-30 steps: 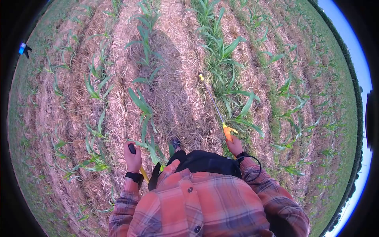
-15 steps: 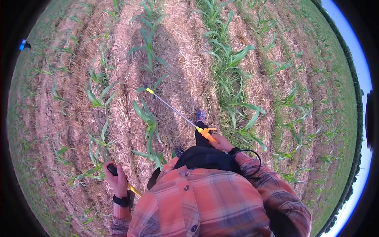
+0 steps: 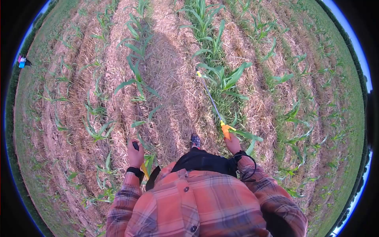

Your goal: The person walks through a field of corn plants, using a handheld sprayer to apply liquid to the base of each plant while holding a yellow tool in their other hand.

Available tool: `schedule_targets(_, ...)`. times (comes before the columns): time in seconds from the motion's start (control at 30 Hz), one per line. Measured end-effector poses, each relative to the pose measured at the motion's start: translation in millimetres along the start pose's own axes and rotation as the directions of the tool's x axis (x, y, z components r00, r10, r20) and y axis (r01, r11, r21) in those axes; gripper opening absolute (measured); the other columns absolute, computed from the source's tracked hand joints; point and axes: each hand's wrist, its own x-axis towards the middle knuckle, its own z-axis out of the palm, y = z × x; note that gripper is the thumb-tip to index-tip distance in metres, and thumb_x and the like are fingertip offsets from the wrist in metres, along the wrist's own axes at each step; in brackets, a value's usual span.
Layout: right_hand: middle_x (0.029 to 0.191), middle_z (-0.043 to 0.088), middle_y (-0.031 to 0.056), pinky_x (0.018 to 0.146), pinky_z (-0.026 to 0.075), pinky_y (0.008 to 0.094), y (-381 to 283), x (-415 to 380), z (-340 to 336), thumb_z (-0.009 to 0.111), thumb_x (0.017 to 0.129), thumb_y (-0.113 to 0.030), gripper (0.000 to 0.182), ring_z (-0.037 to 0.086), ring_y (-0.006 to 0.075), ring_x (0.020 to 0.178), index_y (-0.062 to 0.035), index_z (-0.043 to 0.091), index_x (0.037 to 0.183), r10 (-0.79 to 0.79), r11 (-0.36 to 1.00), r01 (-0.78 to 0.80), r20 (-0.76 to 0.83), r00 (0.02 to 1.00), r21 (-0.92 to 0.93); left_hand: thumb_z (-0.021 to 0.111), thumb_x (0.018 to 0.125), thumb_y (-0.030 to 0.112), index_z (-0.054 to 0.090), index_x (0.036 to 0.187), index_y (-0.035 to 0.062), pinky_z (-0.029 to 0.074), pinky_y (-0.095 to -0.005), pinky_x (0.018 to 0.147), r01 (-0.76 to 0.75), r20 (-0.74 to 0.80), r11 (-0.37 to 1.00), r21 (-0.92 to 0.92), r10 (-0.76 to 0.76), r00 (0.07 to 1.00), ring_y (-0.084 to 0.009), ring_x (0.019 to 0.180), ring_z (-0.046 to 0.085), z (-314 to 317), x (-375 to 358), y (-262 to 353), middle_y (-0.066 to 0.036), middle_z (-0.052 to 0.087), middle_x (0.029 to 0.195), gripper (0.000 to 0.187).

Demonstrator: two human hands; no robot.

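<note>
My right hand (image 3: 233, 144) is closed around the orange handle of a sprayer wand (image 3: 212, 100). The thin metal tube points forward and slightly left, and its yellow-and-black nozzle (image 3: 198, 73) hangs beside a row of young corn plants (image 3: 233, 77). A black hose (image 3: 252, 170) loops near my right wrist. At lower left, my left hand (image 3: 136, 154) grips the black end of a pump lever (image 3: 145, 170), whose yellow bar runs back toward my side. The tank it leads to is out of sight.
Rows of young corn (image 3: 136, 75) run forward over straw-covered soil (image 3: 169, 59), with grass thick along the row at my right. One patterned shoe (image 3: 196, 140) shows ahead of my body. Far left, a person (image 3: 23, 62) stands near the field edge.
The wand has swung right, its nozzle going from the left corn row to the right one. My left hand has moved forward and inward with the pump lever. The view has shifted slightly.
</note>
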Motion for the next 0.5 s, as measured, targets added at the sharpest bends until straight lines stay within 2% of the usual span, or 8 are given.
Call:
schedule_targets(0.07, 0.075, 0.057, 0.0223, 0.061, 0.042, 0.0434, 12, 24, -14, 0.054, 0.075, -0.024, 0.028, 0.056, 0.0381, 0.072, -0.0033, 0.053, 0.093, 0.047, 0.999, -0.045, -0.087, 0.995, 0.021, 0.056, 0.076, 0.008, 0.044, 0.091, 0.0077, 0.040, -0.0312, 0.050, -0.024, 0.046, 0.984, -0.179, 0.033, 0.998, -0.0152, 0.054, 0.050, -13, 14, 23, -0.005, 0.046, 0.062, 0.020)
schedule_targets(0.1, 0.074, 0.057, 0.0220, 0.061, 0.042, 0.0432, 6, 30, -24, 0.054, 0.075, -0.024, 0.027, 0.056, 0.0376, 0.071, -0.0029, 0.053, 0.093, 0.082, 0.997, -0.081, -0.130, 0.988, 0.010, 0.058, 0.076, 0.005, 0.042, 0.095, 0.0081, 0.039, -0.0251, 0.045, 0.164, 0.164, 0.955, -0.247, -0.125, 0.978, -0.0079, 0.052, 0.046, -28, 17, 33, 0.001, 0.041, 0.061, 0.025)
schedule_targets(0.13, 0.073, 0.057, 0.0217, 0.061, 0.042, 0.0431, -6, 33, -37, 0.054, 0.075, -0.024, 0.027, 0.056, 0.0371, 0.070, -0.0026, 0.053, 0.092, 0.116, 0.993, -0.118, -0.172, 0.978, -0.002, 0.058, 0.075, 0.003, 0.039, 0.099, 0.0085, 0.037, -0.0211, 0.040, 0.226, 0.239, 0.929, -0.294, -0.157, 0.958, -0.0069, 0.047, 0.044, -50, 18, 63, 0.001, 0.040, 0.061, 0.030)
schedule_targets(0.2, 0.073, 0.057, 0.0214, 0.061, 0.042, 0.0425, 11, 51, -40, 0.054, 0.074, -0.023, 0.027, 0.056, 0.0364, 0.070, -0.0024, 0.054, 0.091, 0.148, 0.989, -0.146, -0.191, 0.970, 0.023, 0.056, 0.077, 0.002, 0.037, 0.104, 0.0078, 0.037, -0.0198, 0.039, 0.151, 0.225, 0.920, -0.362, -0.071, 0.972, -0.0070, 0.046, 0.044, -89, 15, 93, 0.001, 0.042, 0.063, 0.034)
schedule_targets(0.27, 0.072, 0.057, 0.0211, 0.061, 0.042, 0.0420, 13, 64, -43, 0.054, 0.074, -0.023, 0.026, 0.056, 0.0357, 0.069, -0.0022, 0.054, 0.091, 0.181, 0.983, -0.176, -0.206, 0.962, 0.044, 0.055, 0.080, 0.010, 0.036, 0.107, 0.0059, 0.039, -0.0195, 0.043, 0.034, 0.174, 0.913, -0.407, 0.041, 0.984, -0.0075, 0.049, 0.046, -129, 9, 119, 0.001, 0.042, 0.064, 0.034)
schedule_targets(0.33, 0.072, 0.057, 0.0203, 0.061, 0.042, 0.0415, 4, 70, -42, 0.054, 0.074, -0.024, 0.026, 0.057, 0.0350, 0.069, -0.0024, 0.055, 0.089, 0.158, 0.987, -0.152, -0.290, 0.944, 0.044, 0.053, 0.082, 0.016, 0.035, 0.111, 0.0061, 0.039, -0.0190, 0.045, 0.054, 0.128, 0.909, -0.413, -0.001, 0.992, -0.0077, 0.048, 0.045, -150, 8, 129, 0.000, 0.041, 0.065, 0.035)
schedule_targets(0.47, 0.072, 0.058, 0.0198, 0.060, 0.042, 0.0414, 2, 108, -20, 0.055, 0.073, -0.025, 0.027, 0.057, 0.0345, 0.068, -0.0030, 0.056, 0.089, 0.144, 0.990, -0.138, -0.210, 0.967, 0.042, 0.049, 0.083, 0.010, 0.038, 0.107, 0.0086, 0.036, -0.0202, 0.040, 0.132, 0.105, 0.954, -0.269, -0.107, 0.989, -0.0084, 0.044, 0.045, -105, 77, 99, 0.000, 0.043, 0.056, 0.027)
schedule_targets(0.5, 0.066, 0.057, 0.0165, 0.056, 0.042, 0.0384, -17, 115, -16, 0.056, 0.073, -0.026, 0.028, 0.057, 0.0291, 0.062, -0.0023, 0.056, 0.088, 0.116, 0.992, -0.125, -0.223, 0.968, -0.022, 0.050, 0.083, 0.009, 0.039, 0.106, 0.0089, 0.036, -0.0214, 0.040, 0.160, 0.131, 0.953, -0.258, -0.129, 0.983, -0.0086, 0.043, 0.045, -82, 101, 85, -0.001, 0.044, 0.055, 0.026)
